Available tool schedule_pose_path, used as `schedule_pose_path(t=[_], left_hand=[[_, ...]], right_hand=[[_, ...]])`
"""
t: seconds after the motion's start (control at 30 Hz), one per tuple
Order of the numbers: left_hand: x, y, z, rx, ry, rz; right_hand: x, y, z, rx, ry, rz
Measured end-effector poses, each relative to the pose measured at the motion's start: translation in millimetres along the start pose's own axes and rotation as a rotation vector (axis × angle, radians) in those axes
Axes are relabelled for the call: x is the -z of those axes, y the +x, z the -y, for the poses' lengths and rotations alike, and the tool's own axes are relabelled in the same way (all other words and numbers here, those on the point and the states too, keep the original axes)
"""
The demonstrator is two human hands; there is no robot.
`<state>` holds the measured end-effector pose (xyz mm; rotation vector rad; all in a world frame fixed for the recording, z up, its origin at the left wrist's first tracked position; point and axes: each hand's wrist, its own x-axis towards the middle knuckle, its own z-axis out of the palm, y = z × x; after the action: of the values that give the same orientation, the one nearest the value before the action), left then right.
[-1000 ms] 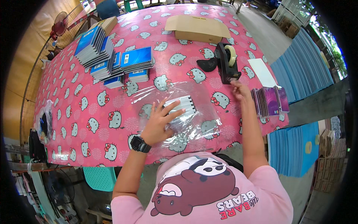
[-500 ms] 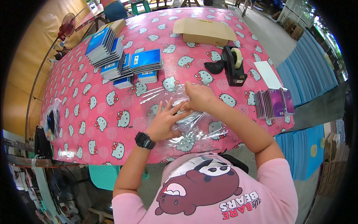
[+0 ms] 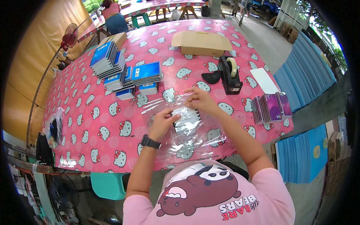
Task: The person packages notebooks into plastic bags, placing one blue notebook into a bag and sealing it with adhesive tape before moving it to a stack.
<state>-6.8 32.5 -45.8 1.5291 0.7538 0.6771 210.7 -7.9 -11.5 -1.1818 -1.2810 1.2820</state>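
A small stack of spiral-bound notebooks (image 3: 186, 120) lies near the middle of the table, pale side up, with dark binding showing at its edges. Around and under it spreads a crinkled sheet of clear plastic film (image 3: 168, 146). My left hand (image 3: 162, 123), with a black watch on the wrist, is closed at the stack's left edge, thumb and fingers on the film. Over the stack's far right corner, my right hand (image 3: 202, 102) has its index finger stretched out and apart from the bent fingers below. Both hands partly hide the stack's far side.
Blue notebooks (image 3: 146, 71) stand in piles at the far left. A tape dispenser (image 3: 230, 77), a black object (image 3: 211, 77) and an open cardboard box (image 3: 202, 43) are beyond my right hand. Purple notebooks (image 3: 270, 108) and a white sheet (image 3: 263, 80) lie right. Blue stacks (image 3: 305, 73) flank the table.
My hands, together over the stack before, have moved apart. The left has drawn back to the stack's left edge, the right has opened, and more of the stack shows.
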Motion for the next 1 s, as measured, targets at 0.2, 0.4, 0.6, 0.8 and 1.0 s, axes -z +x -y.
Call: schedule_pose_path(t=[0.2,0.4,0.6,0.8,1.0], left_hand=[[-28.9,30.0,-26.2,-0.289,0.178,-0.289],[-25.3,24.7,-18.6,-0.359,0.063,-0.338],[-1.8,-27.4,-35.3,-0.548,0.630,-0.143],[-22.0,-40.3,-17.3,-0.614,0.945,-0.186],[-22.5,-39.4,-21.0,-0.588,0.844,-0.134]], right_hand=[[-11.0,-25.0,26.4,0.503,-0.375,-0.281],[-8.3,-60.0,10.8,0.505,-0.627,-0.175],[-22.4,-66.5,-10.3,0.674,-0.986,-0.174],[-19.8,-57.7,-16.2,0.624,-0.750,-0.091],[-12.3,-65.0,0.2,0.592,-0.718,-0.116]])
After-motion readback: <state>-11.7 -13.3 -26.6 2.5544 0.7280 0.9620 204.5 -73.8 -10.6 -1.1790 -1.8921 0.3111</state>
